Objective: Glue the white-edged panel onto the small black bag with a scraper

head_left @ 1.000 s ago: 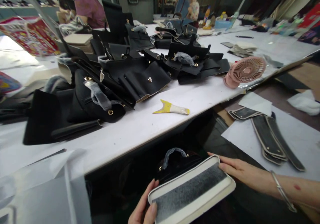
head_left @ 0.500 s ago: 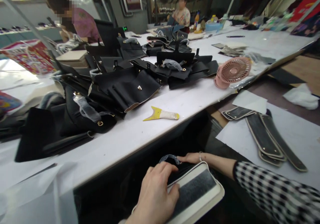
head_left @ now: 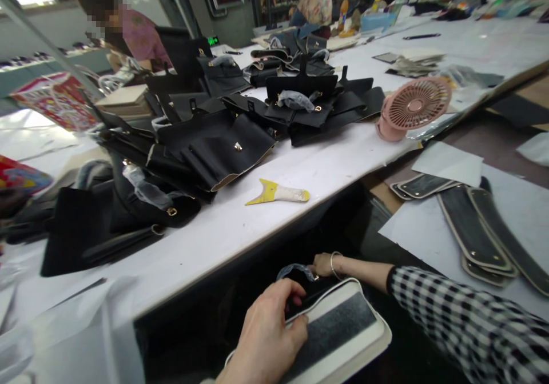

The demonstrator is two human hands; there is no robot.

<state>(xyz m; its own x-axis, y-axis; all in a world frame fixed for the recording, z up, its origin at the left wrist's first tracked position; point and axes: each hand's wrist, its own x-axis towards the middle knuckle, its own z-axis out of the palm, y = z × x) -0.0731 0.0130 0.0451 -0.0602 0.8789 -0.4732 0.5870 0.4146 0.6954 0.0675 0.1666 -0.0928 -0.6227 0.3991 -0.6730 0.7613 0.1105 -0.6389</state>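
Observation:
My left hand (head_left: 270, 330) grips the edge of a black handbag (head_left: 338, 330) held low in front of me, thumb on its pale-edged panel with a dark strip and fingers over the rim. On the bag's far side my right hand (head_left: 323, 265) is closed at the end of the plastic-wrapped handle (head_left: 295, 270). Its fingertips are partly hidden. The white table (head_left: 206, 258) lies just beyond, with a yellow forked piece with a whitish wrapped grip (head_left: 278, 192) near its edge.
Several black bags (head_left: 227, 150) with wrapped handles crowd the table. A pink fan (head_left: 412, 107) stands right of them. Dark straps with pale edges (head_left: 474, 230) lie at the right. Two people (head_left: 143, 38) sit across the table. Translucent sheeting (head_left: 81, 327) covers the near left.
My right hand has drawn its fingers in more closely at the handle's end. The left hand keeps its grip on the bag. The view has tilted slightly downward.

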